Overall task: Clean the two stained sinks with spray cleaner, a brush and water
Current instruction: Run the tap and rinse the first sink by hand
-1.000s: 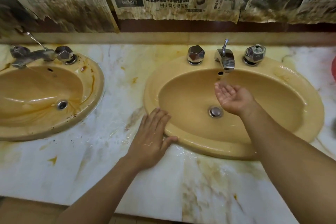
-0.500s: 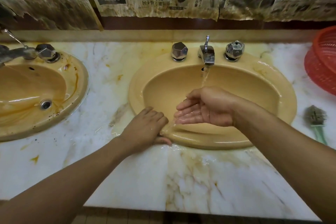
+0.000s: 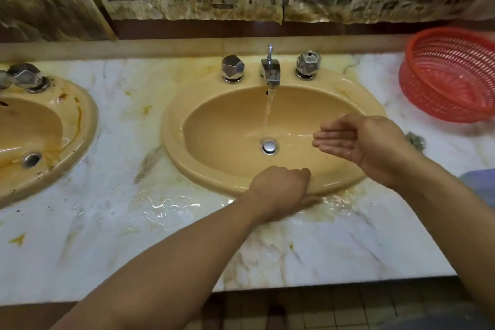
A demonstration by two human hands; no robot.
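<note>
Red basket (image 3: 442, 94) right of sink (image 3: 171, 126); brush (image 3: 415, 140) behind right hand (image 3: 359, 139) — half hidden

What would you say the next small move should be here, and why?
Probably slide the cupped right hand left under the water stream: the faucet is running, the palm sits empty beside the flow, and the left hand lies on the right sink's front rim.

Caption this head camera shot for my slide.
Left hand on the front rim of the right sink, cupped right hand over its basin, tap running.
</note>
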